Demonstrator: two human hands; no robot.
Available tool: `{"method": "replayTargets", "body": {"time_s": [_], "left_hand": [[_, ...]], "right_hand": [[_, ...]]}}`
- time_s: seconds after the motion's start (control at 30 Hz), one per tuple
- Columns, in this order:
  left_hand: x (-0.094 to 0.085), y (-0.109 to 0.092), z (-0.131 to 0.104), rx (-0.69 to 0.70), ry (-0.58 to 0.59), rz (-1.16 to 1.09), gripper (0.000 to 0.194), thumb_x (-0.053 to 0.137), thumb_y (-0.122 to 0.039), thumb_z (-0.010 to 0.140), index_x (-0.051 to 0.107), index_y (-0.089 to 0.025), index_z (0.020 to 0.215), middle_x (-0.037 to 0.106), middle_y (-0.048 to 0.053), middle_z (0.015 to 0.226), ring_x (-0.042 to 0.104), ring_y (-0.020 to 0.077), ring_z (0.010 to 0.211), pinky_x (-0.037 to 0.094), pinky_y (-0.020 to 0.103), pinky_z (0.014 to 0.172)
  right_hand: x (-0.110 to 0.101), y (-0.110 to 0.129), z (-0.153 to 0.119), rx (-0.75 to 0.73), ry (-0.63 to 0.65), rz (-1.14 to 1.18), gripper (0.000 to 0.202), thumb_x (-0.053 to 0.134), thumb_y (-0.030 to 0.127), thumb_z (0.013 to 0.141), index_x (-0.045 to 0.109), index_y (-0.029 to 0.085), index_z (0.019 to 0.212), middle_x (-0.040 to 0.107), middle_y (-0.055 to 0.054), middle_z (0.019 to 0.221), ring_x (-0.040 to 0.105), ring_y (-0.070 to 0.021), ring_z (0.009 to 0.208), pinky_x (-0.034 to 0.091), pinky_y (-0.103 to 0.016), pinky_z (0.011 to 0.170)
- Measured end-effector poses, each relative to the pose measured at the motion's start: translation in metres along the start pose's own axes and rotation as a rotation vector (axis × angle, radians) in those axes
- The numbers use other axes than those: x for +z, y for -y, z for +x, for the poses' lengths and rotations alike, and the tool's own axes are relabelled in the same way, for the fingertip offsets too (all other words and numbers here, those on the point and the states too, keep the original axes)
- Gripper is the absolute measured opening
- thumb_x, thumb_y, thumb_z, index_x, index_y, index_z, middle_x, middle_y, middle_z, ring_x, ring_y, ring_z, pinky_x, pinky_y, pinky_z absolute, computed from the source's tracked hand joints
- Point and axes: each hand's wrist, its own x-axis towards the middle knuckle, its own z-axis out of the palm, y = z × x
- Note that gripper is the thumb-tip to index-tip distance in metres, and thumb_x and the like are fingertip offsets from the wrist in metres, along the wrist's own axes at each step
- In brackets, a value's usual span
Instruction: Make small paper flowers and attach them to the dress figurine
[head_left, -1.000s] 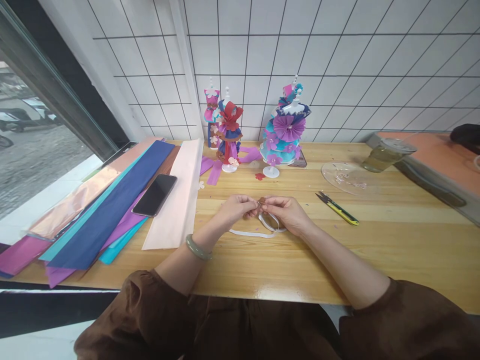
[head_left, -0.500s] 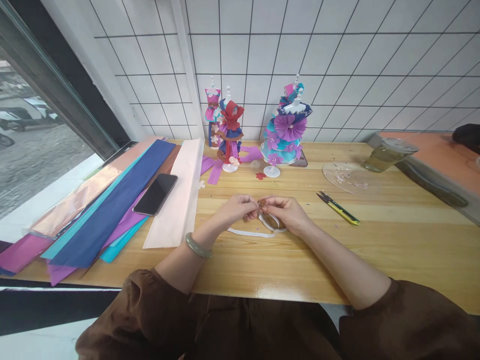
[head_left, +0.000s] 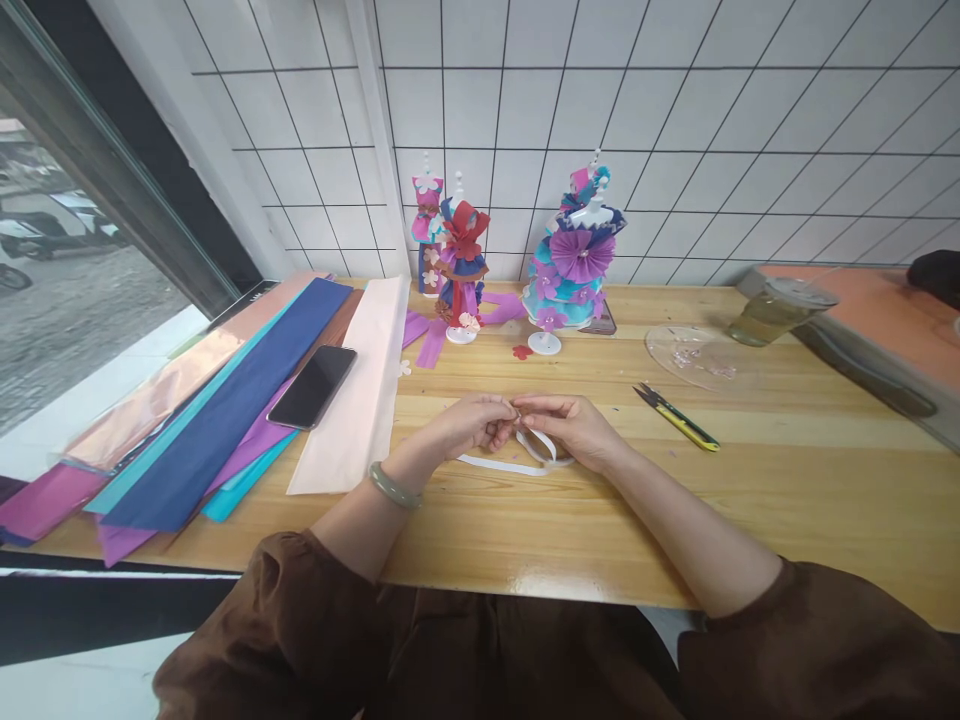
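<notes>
My left hand [head_left: 478, 422] and my right hand [head_left: 564, 424] meet above the middle of the wooden table, fingertips pressed together. Between them is something small and brownish, mostly hidden by the fingers. A narrow white ribbon [head_left: 504, 466] loops below the fingertips and trails left along the tabletop. The ribbon's upper end runs up to the fingers of my right hand. Beyond my hands, a red paper flower [head_left: 522, 352] lies near the white base of a small dress stand [head_left: 581, 262] decorated in purple and turquoise.
Yellow-and-black snips [head_left: 677, 417] lie to the right, before a clear dish [head_left: 691, 357] and a cup of drink [head_left: 780, 310]. At left are a phone [head_left: 313, 388], blue crepe paper [head_left: 232, 405] and pale pink paper [head_left: 352, 400]. Another dress stand [head_left: 463, 265] stands at the back.
My fingers have closed further over the small brownish piece, which shows less now. The white ribbon loop beneath them has shifted slightly.
</notes>
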Motion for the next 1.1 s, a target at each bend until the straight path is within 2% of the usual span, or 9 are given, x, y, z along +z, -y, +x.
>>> {"method": "replayTargets", "body": {"time_s": [0.13, 0.37, 0.6, 0.73, 0.9, 1.1], "left_hand": [[0.0, 0.0, -0.001, -0.028, 0.048, -0.044, 0.016, 0.049, -0.026, 0.073, 0.051, -0.012, 0.065, 0.045, -0.001, 0.051, 0.041, 0.006, 0.044, 0.031, 0.02, 0.044], [-0.003, 0.002, 0.0, -0.057, 0.074, -0.014, 0.02, 0.048, -0.031, 0.074, 0.053, -0.012, 0.07, 0.044, -0.002, 0.052, 0.041, 0.0058, 0.045, 0.029, 0.02, 0.045], [0.002, -0.007, -0.006, -0.049, -0.034, 0.244, 0.028, 0.044, -0.038, 0.074, 0.055, -0.013, 0.072, 0.048, -0.001, 0.057, 0.043, 0.0062, 0.047, 0.034, 0.02, 0.047], [0.003, -0.01, -0.008, -0.074, -0.069, 0.262, 0.032, 0.043, -0.042, 0.073, 0.055, -0.013, 0.073, 0.049, -0.001, 0.056, 0.044, 0.0067, 0.046, 0.035, 0.021, 0.046], [0.001, -0.006, -0.003, -0.069, -0.144, 0.343, 0.042, 0.04, -0.051, 0.075, 0.055, -0.012, 0.075, 0.054, 0.002, 0.057, 0.049, 0.0089, 0.046, 0.038, 0.021, 0.046], [-0.002, -0.001, -0.001, 0.004, -0.23, 0.624, 0.055, 0.031, -0.061, 0.075, 0.056, -0.012, 0.077, 0.058, 0.005, 0.058, 0.053, 0.0114, 0.049, 0.041, 0.022, 0.047]], "right_hand": [[0.001, 0.001, -0.002, 0.018, 0.078, 0.048, 0.04, 0.069, 0.027, 0.062, 0.062, 0.022, 0.101, 0.068, -0.003, 0.088, 0.061, -0.0155, 0.081, 0.043, -0.031, 0.079], [-0.001, 0.0, -0.002, 0.06, 0.088, 0.078, 0.027, 0.068, 0.024, 0.064, 0.065, 0.019, 0.09, 0.067, -0.003, 0.086, 0.061, -0.0128, 0.078, 0.042, -0.029, 0.08], [-0.002, -0.002, -0.001, 0.067, 0.101, 0.085, 0.024, 0.066, 0.024, 0.066, 0.063, 0.017, 0.09, 0.067, -0.003, 0.083, 0.06, -0.0118, 0.077, 0.042, -0.028, 0.079], [-0.001, -0.001, -0.001, 0.08, 0.101, 0.089, 0.025, 0.067, 0.024, 0.066, 0.062, 0.018, 0.09, 0.066, -0.002, 0.085, 0.06, -0.0121, 0.077, 0.043, -0.027, 0.076], [-0.002, -0.002, -0.001, 0.079, 0.078, 0.085, 0.025, 0.067, 0.026, 0.066, 0.062, 0.017, 0.089, 0.066, -0.002, 0.082, 0.059, -0.0118, 0.075, 0.043, -0.027, 0.076], [-0.005, -0.007, 0.003, 0.081, 0.055, 0.122, 0.025, 0.067, 0.029, 0.066, 0.063, 0.017, 0.088, 0.066, -0.002, 0.081, 0.059, -0.0112, 0.072, 0.043, -0.03, 0.079]]}}
